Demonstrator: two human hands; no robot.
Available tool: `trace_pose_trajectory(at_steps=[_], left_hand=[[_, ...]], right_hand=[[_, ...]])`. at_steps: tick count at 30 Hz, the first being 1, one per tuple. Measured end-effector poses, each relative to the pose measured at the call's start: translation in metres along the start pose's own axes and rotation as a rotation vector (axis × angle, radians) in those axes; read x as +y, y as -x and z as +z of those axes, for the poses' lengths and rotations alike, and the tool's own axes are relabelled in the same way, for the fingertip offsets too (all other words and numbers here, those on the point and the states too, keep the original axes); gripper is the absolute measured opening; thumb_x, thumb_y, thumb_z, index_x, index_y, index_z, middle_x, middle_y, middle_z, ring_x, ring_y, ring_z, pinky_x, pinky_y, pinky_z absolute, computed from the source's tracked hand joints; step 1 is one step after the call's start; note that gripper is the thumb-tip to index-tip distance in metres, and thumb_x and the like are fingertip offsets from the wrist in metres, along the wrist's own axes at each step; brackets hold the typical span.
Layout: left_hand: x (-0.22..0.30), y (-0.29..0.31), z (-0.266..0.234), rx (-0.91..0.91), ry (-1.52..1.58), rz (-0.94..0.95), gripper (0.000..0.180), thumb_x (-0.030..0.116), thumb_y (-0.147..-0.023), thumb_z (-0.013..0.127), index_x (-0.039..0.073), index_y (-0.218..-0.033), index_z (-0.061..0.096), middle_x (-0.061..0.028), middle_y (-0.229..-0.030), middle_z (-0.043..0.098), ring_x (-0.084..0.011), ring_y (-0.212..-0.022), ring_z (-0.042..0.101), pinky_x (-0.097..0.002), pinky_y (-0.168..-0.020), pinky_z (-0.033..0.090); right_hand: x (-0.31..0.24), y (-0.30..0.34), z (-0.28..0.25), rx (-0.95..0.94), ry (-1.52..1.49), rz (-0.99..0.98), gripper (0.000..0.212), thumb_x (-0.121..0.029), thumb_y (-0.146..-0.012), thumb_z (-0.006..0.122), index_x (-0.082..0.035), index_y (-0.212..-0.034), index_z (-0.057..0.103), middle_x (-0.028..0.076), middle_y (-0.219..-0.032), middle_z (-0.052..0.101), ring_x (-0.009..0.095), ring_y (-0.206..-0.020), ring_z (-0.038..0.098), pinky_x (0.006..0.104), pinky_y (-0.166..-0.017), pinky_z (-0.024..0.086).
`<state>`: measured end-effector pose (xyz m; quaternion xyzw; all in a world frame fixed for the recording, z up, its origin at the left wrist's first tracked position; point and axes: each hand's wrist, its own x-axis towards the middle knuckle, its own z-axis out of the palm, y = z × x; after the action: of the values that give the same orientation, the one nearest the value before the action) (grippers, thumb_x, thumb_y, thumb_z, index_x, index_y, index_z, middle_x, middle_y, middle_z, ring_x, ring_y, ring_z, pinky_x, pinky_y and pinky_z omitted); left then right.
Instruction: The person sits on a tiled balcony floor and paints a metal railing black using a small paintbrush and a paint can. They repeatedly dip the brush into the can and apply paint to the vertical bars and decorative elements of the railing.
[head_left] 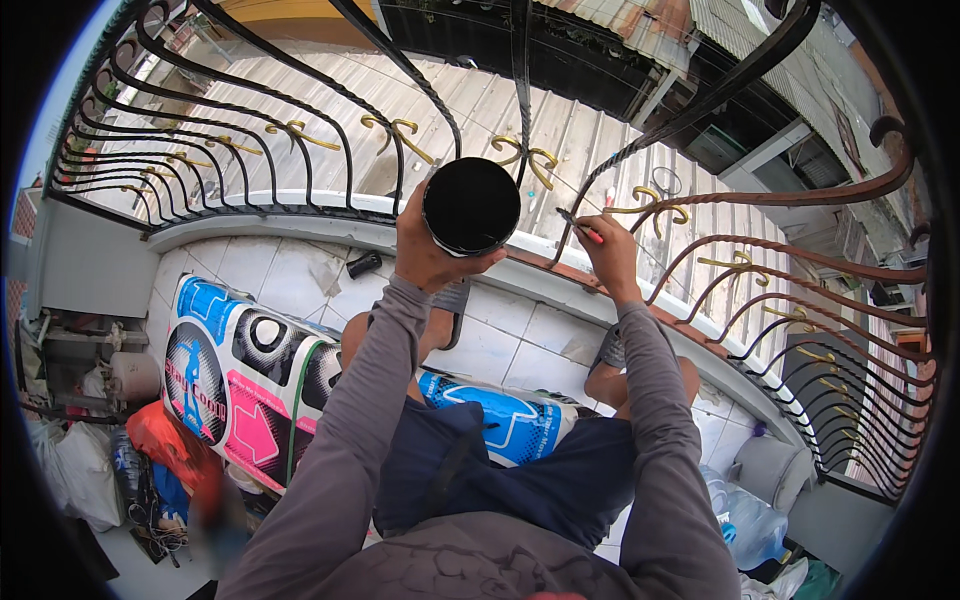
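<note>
My left hand is closed around a round can of black paint, held up beside the balcony railing. The dark inside of the can faces up, and its paint level is hard to make out. My right hand pinches a small paintbrush with a red handle. Its dark tip is at a twisted upright bar of the metal railing, to the right of the can. Bars on the left look black, while the lower rail and curved bars on the right show reddish brown. Gold scroll ornaments sit on the bars.
I sit on a padded roll printed with blue arrows; its pink-and-white part extends left. A small black cylinder lies on the white tiles. Plastic bags crowd the left, a large clear bottle the right. Corrugated roofing spreads beyond the railing.
</note>
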<state>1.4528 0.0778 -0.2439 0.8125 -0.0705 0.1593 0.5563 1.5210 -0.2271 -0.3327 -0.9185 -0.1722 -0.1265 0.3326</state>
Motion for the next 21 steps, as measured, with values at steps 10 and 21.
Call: trace_pose_trajectory(at_steps=[10,21], left_hand=[[-0.004,0.005,-0.003,0.011,-0.064,0.010,0.091,0.038,-0.057,0.101,0.000,-0.127,0.058,-0.0133,-0.112,0.072,-0.0250,-0.099,0.075,-0.0374,-0.086,0.062],[-0.004,0.003,-0.010,0.020,-0.083,0.162,0.076,0.032,-0.059,0.101,0.000,-0.116,0.064,-0.0088,-0.098,0.076,-0.0191,-0.083,0.075,-0.0322,-0.074,0.063]], right_hand=[[0.008,-0.010,0.005,0.137,-0.027,0.113,0.015,-0.017,-0.088,0.079,-0.007,-0.100,0.076,0.009,-0.095,0.073,0.032,-0.083,0.071,0.0386,-0.073,0.055],[-0.002,-0.016,-0.010,0.273,0.109,0.052,0.015,-0.018,-0.091,0.076,-0.014,-0.105,0.077,0.005,-0.096,0.074,0.028,-0.081,0.072,0.0366,-0.069,0.055]])
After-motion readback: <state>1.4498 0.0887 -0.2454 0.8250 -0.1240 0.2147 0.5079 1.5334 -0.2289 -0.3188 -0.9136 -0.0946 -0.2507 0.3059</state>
